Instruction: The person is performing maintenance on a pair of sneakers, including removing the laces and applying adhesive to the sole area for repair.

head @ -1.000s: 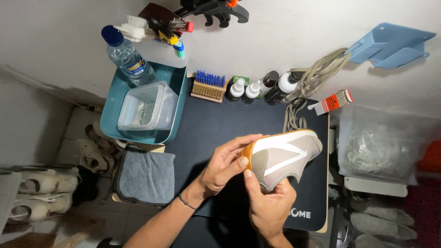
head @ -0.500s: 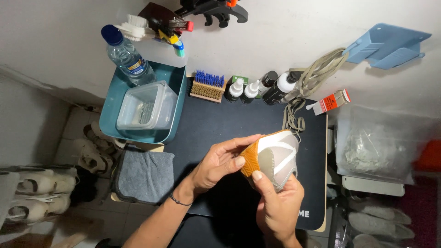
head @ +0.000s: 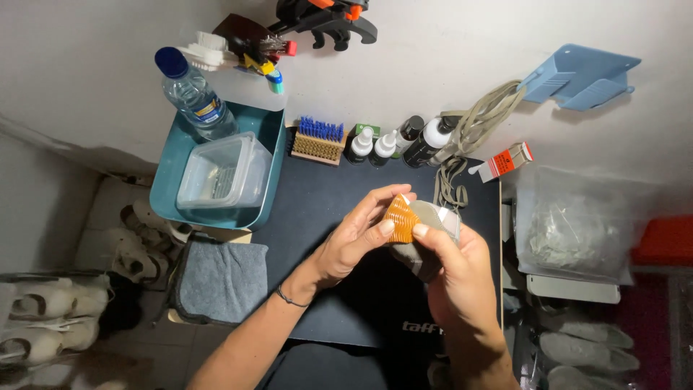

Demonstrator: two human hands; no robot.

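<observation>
Shoe point(head: 422, 224) sits clamped between our left hand point(head: 354, 242) and right hand point(head: 455, 278), above the black mat point(head: 325, 202), sole end facing us.

A shoe point(head: 422, 227) is being held up in the air above the dark mat, a little toward three o'clock from the picture's centre. It is turning its end toward the camera, so the ribbed orange sole is showing on its nine o'clock side and the pale grey upper is lying toward three o'clock. Its lower part is sitting hidden behind fingers.
</observation>
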